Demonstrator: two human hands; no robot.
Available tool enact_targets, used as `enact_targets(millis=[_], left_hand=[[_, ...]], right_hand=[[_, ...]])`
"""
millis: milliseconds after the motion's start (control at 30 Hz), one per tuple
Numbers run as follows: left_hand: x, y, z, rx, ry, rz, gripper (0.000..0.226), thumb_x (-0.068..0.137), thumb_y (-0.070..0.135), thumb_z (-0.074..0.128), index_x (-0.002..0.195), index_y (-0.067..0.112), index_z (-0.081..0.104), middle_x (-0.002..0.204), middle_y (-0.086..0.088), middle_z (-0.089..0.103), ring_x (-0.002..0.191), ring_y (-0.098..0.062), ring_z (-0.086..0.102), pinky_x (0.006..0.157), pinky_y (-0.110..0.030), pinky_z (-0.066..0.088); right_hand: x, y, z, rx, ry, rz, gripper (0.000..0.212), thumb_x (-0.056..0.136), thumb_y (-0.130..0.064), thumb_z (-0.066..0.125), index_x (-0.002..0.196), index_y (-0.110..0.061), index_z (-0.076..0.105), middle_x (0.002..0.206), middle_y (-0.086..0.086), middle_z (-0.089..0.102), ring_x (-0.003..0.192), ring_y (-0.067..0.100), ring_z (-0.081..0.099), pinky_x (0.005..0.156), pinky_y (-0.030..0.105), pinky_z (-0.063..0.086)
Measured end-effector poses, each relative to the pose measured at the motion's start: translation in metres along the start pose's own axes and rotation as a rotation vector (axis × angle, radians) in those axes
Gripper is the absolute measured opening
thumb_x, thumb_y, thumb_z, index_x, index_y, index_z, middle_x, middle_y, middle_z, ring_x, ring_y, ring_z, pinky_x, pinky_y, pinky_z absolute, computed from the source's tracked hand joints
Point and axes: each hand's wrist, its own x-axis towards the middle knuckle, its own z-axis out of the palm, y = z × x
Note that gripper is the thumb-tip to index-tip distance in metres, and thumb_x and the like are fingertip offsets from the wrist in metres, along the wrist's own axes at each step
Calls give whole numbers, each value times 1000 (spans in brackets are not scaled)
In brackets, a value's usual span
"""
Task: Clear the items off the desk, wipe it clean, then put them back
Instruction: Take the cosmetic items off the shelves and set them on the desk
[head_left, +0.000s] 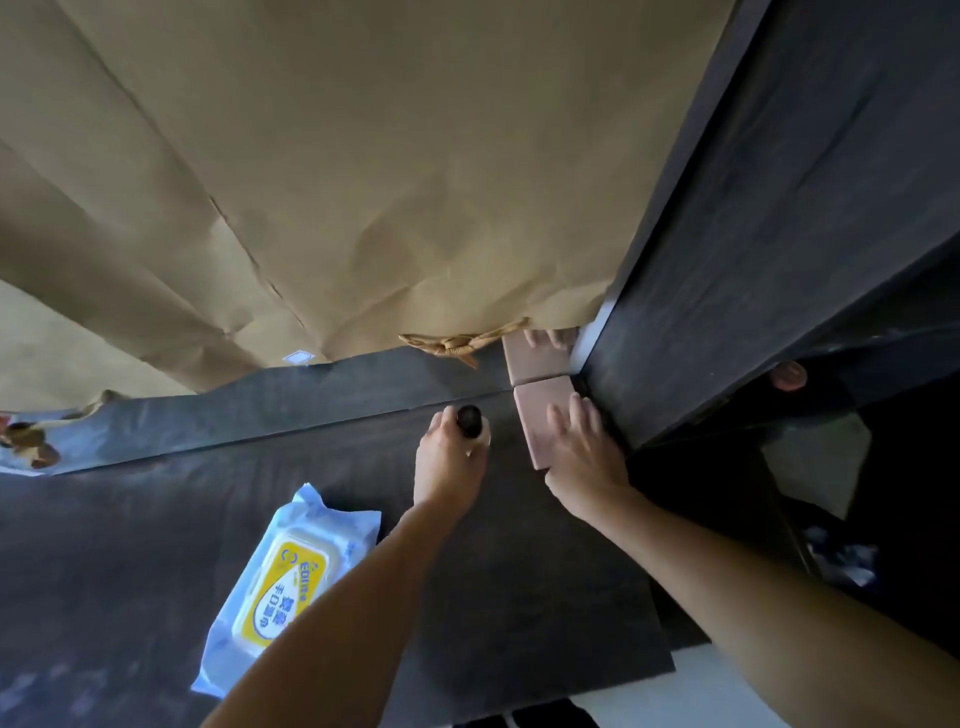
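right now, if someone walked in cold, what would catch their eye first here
Probably the two bare hands at the far right corner of the dark desk: the left hand grips a small bottle with a dark cap, while the right hand lies flat on a pink box against the dark side panel. Next, the bright yellow-labelled wet wipes pack lying nearer, and the creased brown paper covering the wall behind.

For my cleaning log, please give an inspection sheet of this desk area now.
Surface: dark desk, glossy.
Job's things: pink box at back right corner; small bottle with dark cap; wipes pack lying flat.
Clutter: nothing seen.
Grippers: left hand grips the bottle; right hand rests flat on the box.
Cables: nothing seen.
Surroundings: brown paper behind; dark panel at right.
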Motion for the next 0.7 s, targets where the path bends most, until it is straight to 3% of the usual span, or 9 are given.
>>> enact_targets(millis=[100,200,267,400,500,600,700], left_hand=[[23,7,10,9,-4,56,19,88,24,60,95,7,56,98,-11,64,89,-32,58,68,-30,37],[40,14,18,24,-25,131,20,85,22,62,100,10,58,97,-12,68,89,-32,61,69,-33,44],[45,13,20,34,-48,176,24,83,18,63,105,11,58,96,-14,69,88,-35,62,69,-38,49],[44,5,19,73,-70,235,35,82,11,63,115,9,55,94,-19,70,85,-40,63,67,-39,48],[42,5,14,77,-85,238,35,82,17,66,113,7,53,99,-18,69,88,-39,63,68,-41,50],[37,5,4,89,-83,215,33,78,15,66,108,8,54,103,-14,66,90,-37,61,72,-42,50],[17,7,-11,129,-36,196,22,81,13,59,101,7,55,97,-13,64,86,-36,59,69,-41,49]], right_hand=[[-4,9,9,-34,12,-2,64,87,-16,56,142,-13,25,151,15,21,137,28,26,100,35,40],[-6,9,19,-56,70,14,61,78,-9,63,136,-5,44,143,20,42,129,32,44,93,38,48],[-4,6,23,-53,98,27,56,73,-4,57,129,-2,52,135,23,50,122,35,51,89,40,51],[-4,3,19,-70,152,34,52,62,-7,55,113,-4,65,120,22,61,101,34,62,74,36,55],[-5,1,15,-53,131,69,54,65,-5,65,119,-5,61,127,23,56,106,34,58,76,38,56],[-13,1,7,60,70,54,60,81,-5,54,139,-15,40,144,20,35,126,37,39,92,44,48],[-35,8,-8,86,124,11,52,84,-14,56,134,-20,42,131,8,46,119,30,46,83,40,50]])
